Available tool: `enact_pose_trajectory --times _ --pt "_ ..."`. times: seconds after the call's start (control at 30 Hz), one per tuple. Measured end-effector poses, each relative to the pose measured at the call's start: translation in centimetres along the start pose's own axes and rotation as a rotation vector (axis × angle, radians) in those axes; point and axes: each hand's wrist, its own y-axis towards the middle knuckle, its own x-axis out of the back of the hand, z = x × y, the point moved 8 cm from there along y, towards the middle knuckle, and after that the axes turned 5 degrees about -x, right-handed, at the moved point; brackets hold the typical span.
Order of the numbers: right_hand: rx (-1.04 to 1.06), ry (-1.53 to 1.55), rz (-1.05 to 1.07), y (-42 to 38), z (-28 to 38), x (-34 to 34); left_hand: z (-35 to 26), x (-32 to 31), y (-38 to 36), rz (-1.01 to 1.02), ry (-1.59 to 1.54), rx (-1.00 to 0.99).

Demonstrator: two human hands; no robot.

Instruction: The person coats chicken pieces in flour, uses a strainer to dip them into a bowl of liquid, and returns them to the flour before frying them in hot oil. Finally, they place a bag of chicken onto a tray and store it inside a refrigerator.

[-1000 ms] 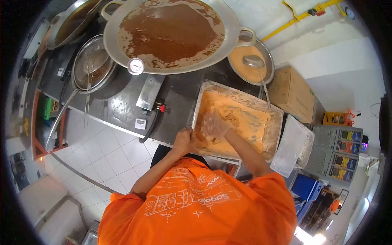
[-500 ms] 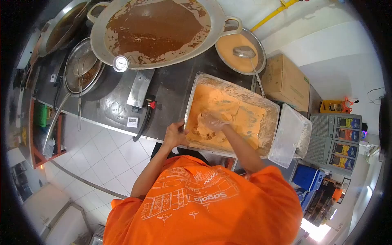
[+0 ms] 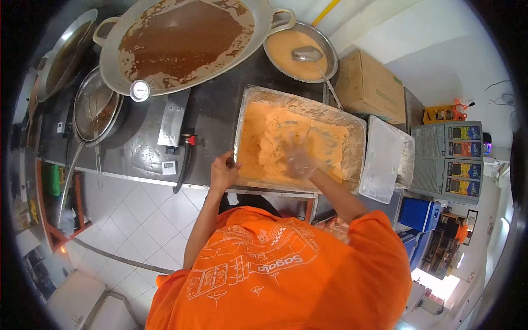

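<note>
A rectangular metal tray (image 3: 355, 171) holds loose orange flour (image 3: 254, 129) with a lumpy heap near its middle. My right hand (image 3: 300, 159), whitish as if gloved or coated, lies over the heap with its fingers spread, a little blurred. At the tray's near left side my left hand (image 3: 224, 171) is curled round the rim, thumb and fingers bent together. Past the tray stands a round bowl of orange liquid batter (image 3: 286, 47) with a skimmer (image 3: 307, 53) resting across it, its handle reaching toward the tray.
A big two-handled pan of brown oil (image 3: 187, 41) carries a dial thermometer (image 3: 139, 91). To the left sits a strainer (image 3: 88, 107) over a bowl. A cardboard box (image 3: 366, 88) and a translucent plastic container (image 3: 380, 159) stand right of the tray. A small timer (image 3: 169, 168) lies near the counter edge.
My right hand has gone from dug into the flour with bent fingers to spread over the heap. The flour is heaped more toward the middle. The view has shifted slightly.
</note>
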Motion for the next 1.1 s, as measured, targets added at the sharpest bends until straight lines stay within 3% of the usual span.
enact_pose_trajectory --times 0.03,0.17,0.23,0.3,0.37,0.4,0.47,0.53,0.6,0.63,0.7,0.77,0.8,0.83,0.9,0.93,1.07,1.1 --pt "-0.118 0.203 -0.277 -2.0 -3.2 -1.6 0.2 -0.2 0.1 0.001 0.007 -0.005" --pt "-0.297 -0.073 -0.182 -5.4 -8.2 -5.0 -0.8 0.2 -0.2 0.016 -0.006 0.019" --pt "-0.719 0.254 -0.065 -4.2 -11.6 -11.7 -1.3 -0.1 -0.1 0.104 0.016 0.003" --pt "-0.672 0.302 0.036 -0.3 -7.8 -10.9 -0.7 -0.2 0.1 0.076 0.022 -0.017" --pt "-0.349 0.537 0.319 2.3 -1.8 -6.2 0.4 -0.8 0.1 0.050 0.023 -0.035" --pt "-0.351 0.536 0.313 2.0 -2.0 -6.7 1.2 -0.9 0.3 0.049 -0.006 -0.022" --pt "-0.220 1.125 -0.371 0.1 -4.5 -3.8 1.2 -0.7 0.5 0.037 -0.037 -0.010" --pt "-0.437 0.227 -0.198 -0.1 -9.3 -2.1 -0.1 -0.2 0.0 0.032 0.001 0.013" --pt "-0.632 0.193 0.217 1.3 -13.2 -4.2 -1.0 0.2 -0.2 0.042 0.018 0.033" --pt "-0.623 0.194 0.218 3.1 -13.4 -8.5 -1.2 0.2 -0.2 0.059 0.032 0.043" --pt "-0.679 0.004 -0.239 8.3 -11.9 -13.3 0.3 -0.4 -0.1 0.019 -0.009 0.035" --pt "-0.627 0.086 -0.460 12.7 -5.3 -14.7 0.4 -0.4 0.4 -0.005 -0.052 0.015" --pt "-0.636 0.083 -0.454 10.5 -4.5 -8.4 0.3 -0.3 0.3 -0.004 -0.033 0.032" --pt "-0.323 0.543 -0.220 11.0 -0.1 -1.9 0.3 -0.3 0.2 0.000 -0.012 0.048" --pt "-0.169 0.403 0.096 10.7 4.2 1.9 0.3 -0.6 0.6 0.044 -0.005 0.053" --pt "-0.178 0.407 0.098 9.4 4.7 1.8 0.3 -0.8 0.5 0.074 0.001 0.064" --pt "0.104 0.312 -0.381 2.2 3.7 2.0 -1.3 0.3 0.1 -0.025 0.041 0.001" --pt "0.051 0.275 -0.446 0.1 1.4 2.3 -1.1 0.3 0.1 -0.046 0.019 0.016"
